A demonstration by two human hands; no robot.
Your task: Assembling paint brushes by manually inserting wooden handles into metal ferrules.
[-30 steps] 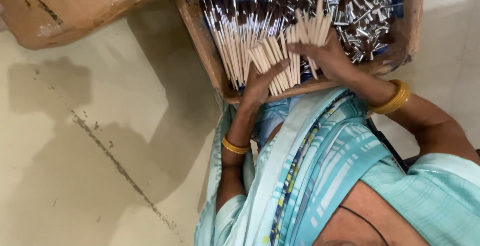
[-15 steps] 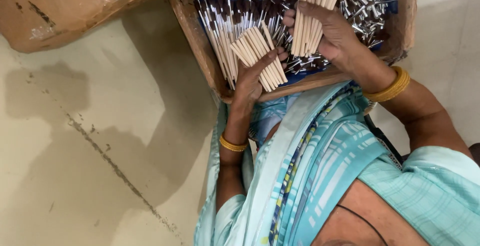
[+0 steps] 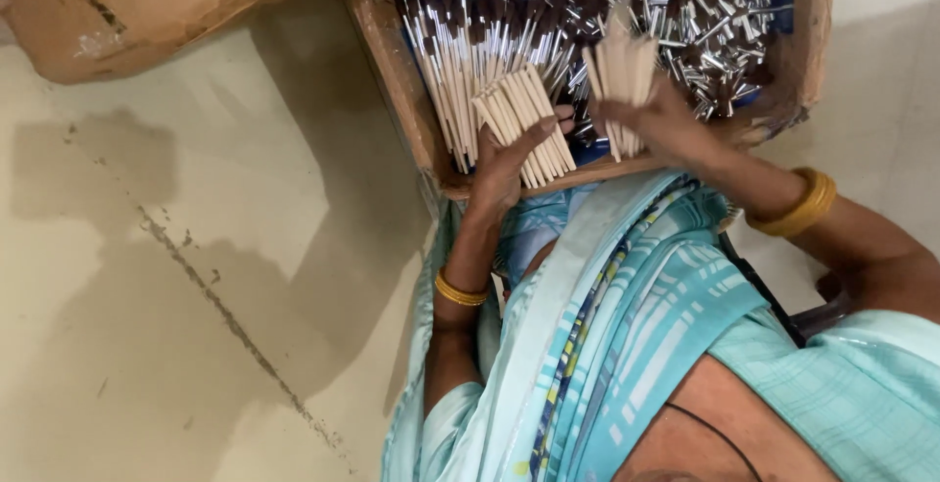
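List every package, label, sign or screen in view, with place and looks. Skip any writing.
Open box: top centre, brown cardboard walls, blue lining, full of wooden sticks and metal ferrules; the left hand and right hand each hold a stick bundle over it.
Carton: top left on the floor, brown, scuffed.
No labels, signs or screens.

Small workshop or home piecework spot, floor-level. Cardboard tray (image 3: 411,90) packed with bulk paintbrushes (image 3: 460,71), loose metal ferrules (image 3: 705,12) and plain wooden handles (image 3: 524,124). Bare stained concrete floor (image 3: 176,296), another worn cardboard box (image 3: 127,7) beside the tray.
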